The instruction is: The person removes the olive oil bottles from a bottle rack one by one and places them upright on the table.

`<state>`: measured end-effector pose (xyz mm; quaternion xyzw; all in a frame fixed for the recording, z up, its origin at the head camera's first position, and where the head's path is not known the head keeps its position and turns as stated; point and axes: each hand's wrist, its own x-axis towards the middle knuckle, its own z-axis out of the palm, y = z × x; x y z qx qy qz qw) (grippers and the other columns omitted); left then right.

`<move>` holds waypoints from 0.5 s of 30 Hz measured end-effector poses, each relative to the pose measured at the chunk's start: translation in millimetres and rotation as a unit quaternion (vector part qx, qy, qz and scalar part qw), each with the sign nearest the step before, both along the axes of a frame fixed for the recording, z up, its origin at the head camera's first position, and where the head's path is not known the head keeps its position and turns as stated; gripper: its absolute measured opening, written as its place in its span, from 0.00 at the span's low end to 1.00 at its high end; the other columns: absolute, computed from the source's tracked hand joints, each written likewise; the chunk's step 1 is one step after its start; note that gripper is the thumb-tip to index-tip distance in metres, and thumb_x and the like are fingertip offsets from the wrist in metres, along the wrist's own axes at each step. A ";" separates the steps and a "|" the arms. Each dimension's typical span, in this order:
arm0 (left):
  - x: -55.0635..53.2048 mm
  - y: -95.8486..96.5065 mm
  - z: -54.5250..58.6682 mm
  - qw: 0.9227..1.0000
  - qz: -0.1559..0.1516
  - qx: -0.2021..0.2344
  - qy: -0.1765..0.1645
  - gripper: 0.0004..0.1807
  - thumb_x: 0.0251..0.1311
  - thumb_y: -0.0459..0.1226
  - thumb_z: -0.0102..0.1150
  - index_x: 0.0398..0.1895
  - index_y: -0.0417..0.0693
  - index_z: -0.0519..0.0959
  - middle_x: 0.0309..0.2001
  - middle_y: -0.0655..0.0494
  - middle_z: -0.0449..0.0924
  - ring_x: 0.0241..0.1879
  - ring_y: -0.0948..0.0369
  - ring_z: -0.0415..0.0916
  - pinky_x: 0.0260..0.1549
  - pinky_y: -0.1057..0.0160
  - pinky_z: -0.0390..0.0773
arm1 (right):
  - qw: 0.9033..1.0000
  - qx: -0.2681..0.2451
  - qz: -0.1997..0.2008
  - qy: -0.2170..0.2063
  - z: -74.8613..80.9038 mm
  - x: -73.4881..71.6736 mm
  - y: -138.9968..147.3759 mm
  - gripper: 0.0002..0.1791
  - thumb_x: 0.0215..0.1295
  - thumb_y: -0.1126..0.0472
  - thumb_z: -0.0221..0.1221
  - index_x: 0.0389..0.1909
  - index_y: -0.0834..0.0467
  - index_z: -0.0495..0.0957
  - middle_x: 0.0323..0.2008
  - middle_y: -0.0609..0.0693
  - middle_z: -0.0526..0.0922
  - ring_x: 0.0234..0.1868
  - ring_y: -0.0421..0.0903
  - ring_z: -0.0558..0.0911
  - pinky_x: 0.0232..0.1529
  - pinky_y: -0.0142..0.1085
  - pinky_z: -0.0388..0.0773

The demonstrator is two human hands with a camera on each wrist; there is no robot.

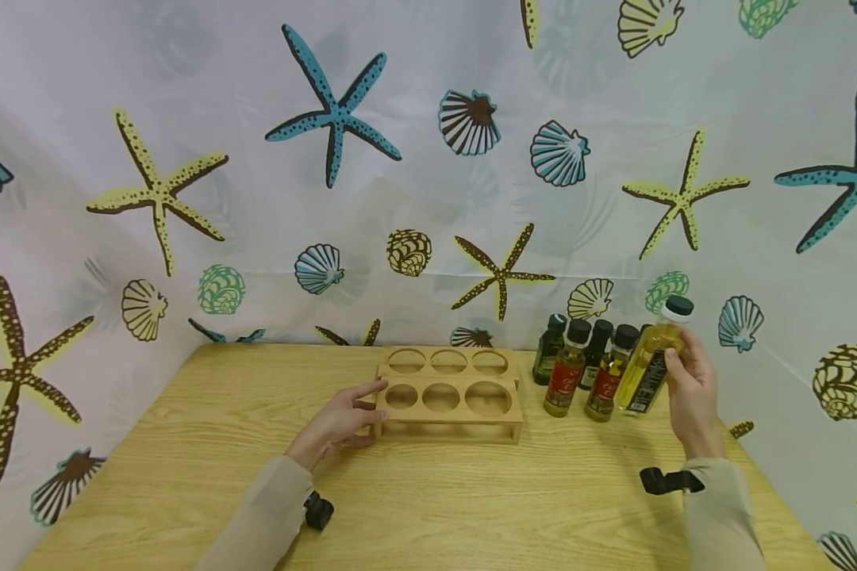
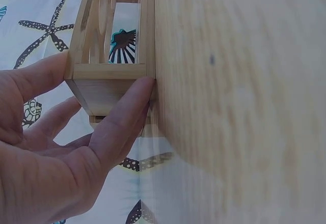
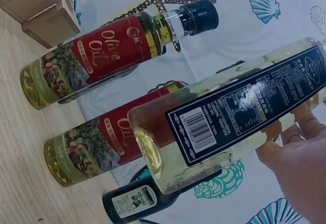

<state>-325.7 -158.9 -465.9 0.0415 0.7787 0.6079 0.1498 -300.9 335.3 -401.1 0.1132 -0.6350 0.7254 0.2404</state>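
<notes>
My right hand point(image 1: 693, 388) grips a large clear bottle of yellow oil point(image 1: 646, 369), tilted, with a black cap and a dark barcode label. The thumb shows on its near side in the head view. Its lower end overlaps a red-labelled olive oil bottle point(image 3: 102, 140) in the right wrist view. At the left end of a wooden bottle rack point(image 1: 450, 428), my left hand point(image 1: 339, 420) touches the end panel. Fingertips point(image 2: 145, 84) of that hand meet the panel's corners. Two rows of round holes in the rack hold no bottles.
Two red-labelled olive oil bottles stand right of the rack, one point(image 1: 566, 373) nearer it. Dark green bottles point(image 1: 548, 349) stand behind them; one point(image 3: 135, 201) shows a pale label. A patterned curtain point(image 1: 400, 198) rises behind the wooden table point(image 1: 471, 500).
</notes>
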 end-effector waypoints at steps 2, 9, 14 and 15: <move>0.1 -0.1 0.3 1.000 -0.002 -0.003 0.000 0.35 0.68 0.34 0.58 0.76 0.56 0.60 0.68 0.32 0.61 0.59 0.46 0.75 0.46 0.49 0.83 | 1.000 0.003 -0.010 -0.019 -1.2 1.0 3.7 0.28 0.77 0.57 0.47 0.76 0.52 0.57 0.73 0.44 0.57 0.66 0.37 0.61 0.69 0.34 0.56; 0.2 0.2 0.7 1.000 -0.005 -0.009 0.001 0.34 0.68 0.34 0.57 0.76 0.57 0.60 0.68 0.32 0.62 0.59 0.45 0.74 0.46 0.49 0.84 | 0.999 0.007 -0.022 -0.046 -7.7 -0.5 16.1 0.31 0.77 0.55 0.46 0.78 0.51 0.52 0.78 0.47 0.45 0.77 0.44 0.48 0.78 0.47 0.37; 0.5 -0.2 0.8 1.000 -0.006 -0.008 0.003 0.34 0.68 0.34 0.57 0.76 0.56 0.60 0.68 0.32 0.62 0.60 0.45 0.74 0.46 0.49 0.83 | 0.998 0.020 -0.035 -0.056 -15.2 -4.6 23.5 0.31 0.77 0.54 0.46 0.78 0.51 0.52 0.78 0.49 0.48 0.75 0.42 0.52 0.77 0.40 0.46; 0.8 -0.5 1.1 1.000 -0.007 -0.008 0.003 0.34 0.68 0.34 0.57 0.76 0.56 0.60 0.68 0.32 0.62 0.60 0.44 0.73 0.46 0.49 0.83 | 0.997 0.025 -0.041 -0.060 -17.0 -5.7 24.8 0.31 0.77 0.54 0.46 0.77 0.51 0.52 0.77 0.49 0.50 0.75 0.42 0.53 0.76 0.38 0.50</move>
